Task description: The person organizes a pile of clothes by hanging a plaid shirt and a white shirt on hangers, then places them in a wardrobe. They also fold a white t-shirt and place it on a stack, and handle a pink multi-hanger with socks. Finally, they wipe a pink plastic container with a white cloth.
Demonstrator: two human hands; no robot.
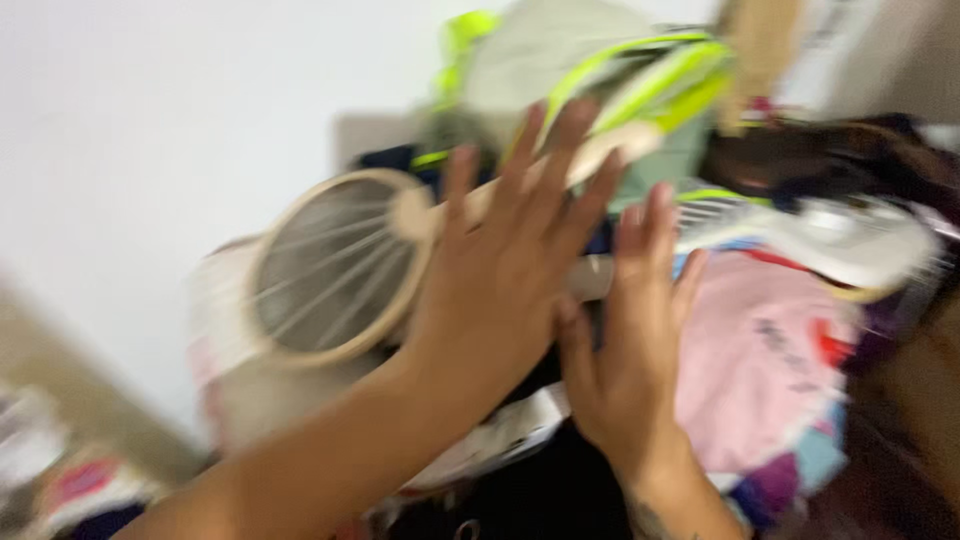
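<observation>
The round cream fan (pixel 335 265) sits tilted on a heap of clothes (pixel 765 370), its handle running up to the right behind the left hand (pixel 505 270). That hand's grip is spread, fingers straight, over the handle; contact cannot be told through blur. The right hand (pixel 630 350), also spread, hovers just beside it over a pink garment (pixel 750 350). A white wall (pixel 150 120) stands behind.

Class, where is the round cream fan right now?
The fan lies left of centre on the clothes pile, just left of the left hand.
</observation>
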